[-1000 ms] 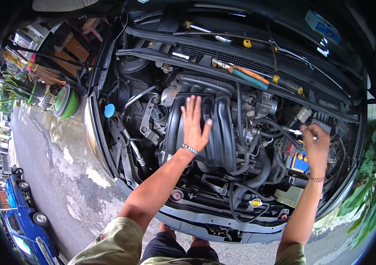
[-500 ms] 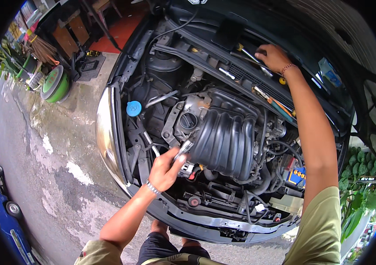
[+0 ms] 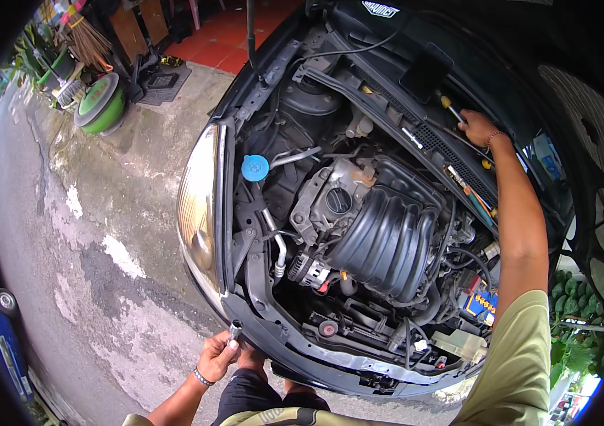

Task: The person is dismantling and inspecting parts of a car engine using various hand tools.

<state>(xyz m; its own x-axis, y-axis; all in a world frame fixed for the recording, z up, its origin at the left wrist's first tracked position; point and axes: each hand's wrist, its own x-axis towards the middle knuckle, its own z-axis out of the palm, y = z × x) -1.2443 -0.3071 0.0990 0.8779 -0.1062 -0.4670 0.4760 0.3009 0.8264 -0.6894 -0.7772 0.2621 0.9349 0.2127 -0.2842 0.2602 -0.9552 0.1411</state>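
Note:
My left hand is closed around a silver metal socket, held upright beside the car's front edge with its open end up. My right hand reaches to the base of the windscreen. Its fingers are closed on the shaft of a metal tool with a yellow end; the rest of that tool is partly hidden by the hand. Close by on the black cowl lie a short silver tool and a tool with an orange and teal handle.
The open engine bay holds a ribbed black engine cover, an oil filler cap, a blue reservoir cap and a battery. A dark phone-like slab lies by the windscreen. A green pot stands on the pavement.
My left hand has drawn back from over the engine to the car's front edge with the socket. My right hand has closed on the yellow-ended tool. The view has shifted leftward.

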